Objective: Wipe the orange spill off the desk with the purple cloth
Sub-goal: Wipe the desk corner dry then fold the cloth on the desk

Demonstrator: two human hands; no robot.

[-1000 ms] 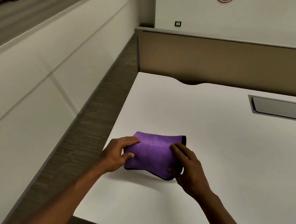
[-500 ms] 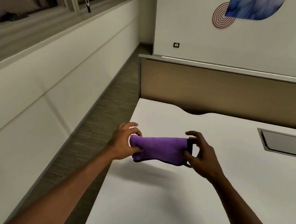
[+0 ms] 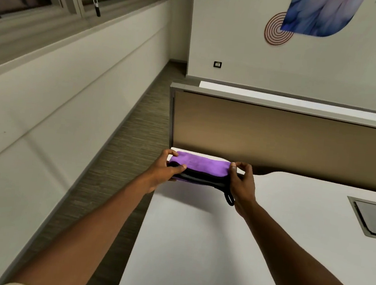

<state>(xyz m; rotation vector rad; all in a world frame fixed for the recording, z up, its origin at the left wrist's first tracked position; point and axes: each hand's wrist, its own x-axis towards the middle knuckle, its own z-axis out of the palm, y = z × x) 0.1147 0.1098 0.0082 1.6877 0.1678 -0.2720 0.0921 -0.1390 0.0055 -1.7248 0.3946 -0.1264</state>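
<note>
The purple cloth (image 3: 200, 163), folded, with a black edge and a small black loop hanging from its right end, is held in the air above the far left part of the white desk (image 3: 229, 251). My left hand (image 3: 164, 170) grips its left end, thumb on top. My right hand (image 3: 243, 183) pinches its right end. No orange spill shows on the visible part of the desk.
A tan partition panel (image 3: 276, 135) stands along the desk's far edge. A grey recessed cable tray (image 3: 374, 218) sits in the desk at the right. Left of the desk runs a strip of grey carpet (image 3: 120, 158) beside a white wall under windows.
Both hands lifted the cloth off the desk and carried it up and away from me. The cloth turned so its black edge faces me. The view tilted upward.
</note>
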